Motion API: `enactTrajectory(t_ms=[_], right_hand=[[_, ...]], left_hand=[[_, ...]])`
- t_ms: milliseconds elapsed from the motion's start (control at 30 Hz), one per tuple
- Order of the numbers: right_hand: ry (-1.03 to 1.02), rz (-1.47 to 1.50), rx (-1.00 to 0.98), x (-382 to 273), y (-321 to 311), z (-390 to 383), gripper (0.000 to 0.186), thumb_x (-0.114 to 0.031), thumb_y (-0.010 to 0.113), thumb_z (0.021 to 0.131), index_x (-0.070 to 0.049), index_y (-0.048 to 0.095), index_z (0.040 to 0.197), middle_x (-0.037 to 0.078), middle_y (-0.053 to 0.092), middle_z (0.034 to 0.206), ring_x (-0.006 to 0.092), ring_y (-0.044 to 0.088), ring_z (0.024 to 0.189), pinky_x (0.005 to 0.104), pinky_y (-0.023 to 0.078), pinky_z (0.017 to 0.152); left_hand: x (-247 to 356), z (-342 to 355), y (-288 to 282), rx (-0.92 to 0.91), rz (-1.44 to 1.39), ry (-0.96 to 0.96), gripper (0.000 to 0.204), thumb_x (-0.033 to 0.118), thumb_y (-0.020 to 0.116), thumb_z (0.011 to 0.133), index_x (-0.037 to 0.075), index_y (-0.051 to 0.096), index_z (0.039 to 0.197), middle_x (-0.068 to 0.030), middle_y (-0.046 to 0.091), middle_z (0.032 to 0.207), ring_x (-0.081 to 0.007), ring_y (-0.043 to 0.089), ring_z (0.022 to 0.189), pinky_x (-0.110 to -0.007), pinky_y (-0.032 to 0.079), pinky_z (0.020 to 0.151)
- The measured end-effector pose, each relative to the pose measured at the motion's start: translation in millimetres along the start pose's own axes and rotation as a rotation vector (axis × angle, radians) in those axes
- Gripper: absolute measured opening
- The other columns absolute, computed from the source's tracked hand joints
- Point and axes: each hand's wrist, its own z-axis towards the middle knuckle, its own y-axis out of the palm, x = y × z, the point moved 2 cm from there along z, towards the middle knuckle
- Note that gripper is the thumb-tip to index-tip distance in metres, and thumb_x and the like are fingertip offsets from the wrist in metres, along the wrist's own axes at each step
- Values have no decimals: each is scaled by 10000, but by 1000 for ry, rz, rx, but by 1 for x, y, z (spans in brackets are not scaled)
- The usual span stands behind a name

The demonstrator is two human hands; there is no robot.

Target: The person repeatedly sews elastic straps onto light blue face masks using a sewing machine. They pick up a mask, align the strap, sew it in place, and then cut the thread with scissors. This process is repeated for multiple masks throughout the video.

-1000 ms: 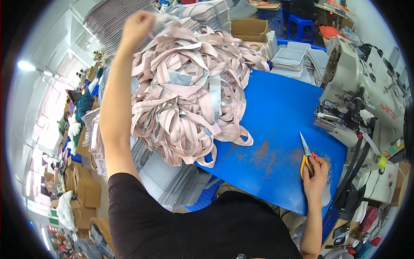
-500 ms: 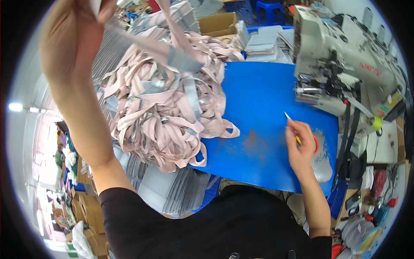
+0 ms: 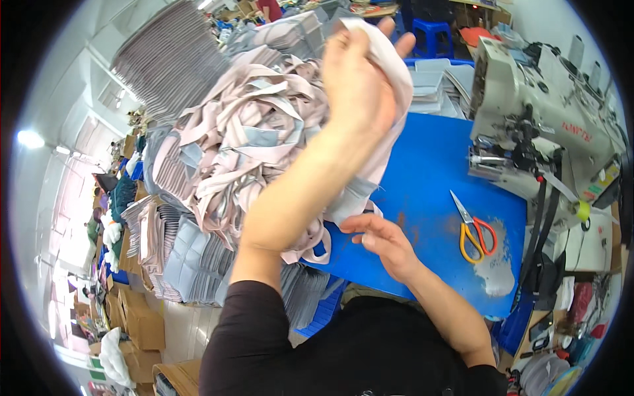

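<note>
My left hand [image 3: 360, 86] is raised over the far side of the table, gripping a pale pink fabric strap [image 3: 398, 82]. The strap runs down past my wrist to a grey end [image 3: 353, 197]. Below that end, my right hand [image 3: 386, 245] holds nothing, its fingers stretched out and thumb apart. A large tangled pile of pink and grey straps [image 3: 254, 148] lies to the left, partly hidden by my left forearm. Scissors [image 3: 472, 231] with one orange and one yellow handle rest on the blue tabletop [image 3: 429, 171], right of my right hand.
A sewing machine [image 3: 528, 125] stands at the right edge of the table. Stacked grey panels [image 3: 426, 89] sit behind the table, near a blue stool [image 3: 432, 39]. More folded grey pieces [image 3: 198, 257] are stacked at the left, and cardboard boxes [image 3: 144, 323] stand beyond.
My left hand has swung right from the upper left with the strap. My right hand has let go of the scissors, now on the table, and moved left toward the strap's lower end.
</note>
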Motion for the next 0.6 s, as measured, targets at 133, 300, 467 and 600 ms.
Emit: enactTrajectory(t_ms=[133, 300, 467, 600], right_hand=[[-165, -162, 86, -1, 7, 12, 402, -145, 783, 918, -55, 608, 1269, 134, 486, 1502, 234, 490, 1371, 408, 430, 1087], [-557, -823, 745, -16, -36, 39, 551, -91, 824, 851, -34, 547, 1324, 177, 460, 1513, 273, 466, 1398, 395, 410, 1116], [-587, -898, 826, -50, -41, 69, 668, -104, 826, 852, 4, 494, 1422, 160, 591, 1346, 270, 575, 1270, 383, 459, 1066], [-437, -798, 616, -43, -51, 67, 528, -76, 749, 895, -2, 529, 1370, 100, 695, 1034, 184, 674, 963, 318, 532, 860]], left_hand=[[-23, 2, 0, 122, -45, -37, 222, 125, 416, 1123, -26, 408, 1286, -216, 521, 1299, -336, 589, 1250, -560, 558, 1087], [7, -35, 27, -86, -56, -101, 237, 140, 437, 1126, -18, 409, 1300, -192, 504, 1366, -284, 538, 1351, -568, 521, 1132], [46, -62, 50, -188, -110, -68, 193, 143, 467, 1126, 7, 461, 1263, -169, 406, 1548, -228, 471, 1426, -491, 553, 1084], [53, -34, 37, -284, -25, -15, 187, 151, 491, 1120, 2, 473, 1233, -163, 418, 1545, -224, 500, 1404, -458, 584, 1032]])
